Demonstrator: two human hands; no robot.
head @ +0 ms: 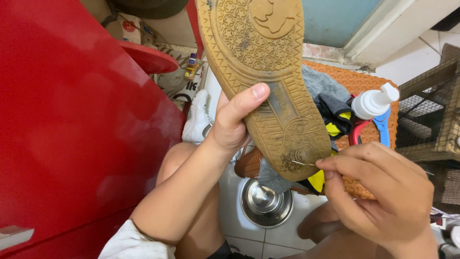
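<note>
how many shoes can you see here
2. One tan-soled shoe held sole-up in the left hand; one white shoe on the floor behind that wrist, beside the red surface. Others may be hidden.

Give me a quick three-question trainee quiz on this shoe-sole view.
1. Which hand grips the shoe sole?
2. True or false: the right hand pinches a thin needle at the sole's heel.
3. What lies on the floor under the shoe: A) steel bowl, B) glass jar, C) book?

Key: 1. The left hand, thumb across the tread. 2. True. 3. A.
</note>
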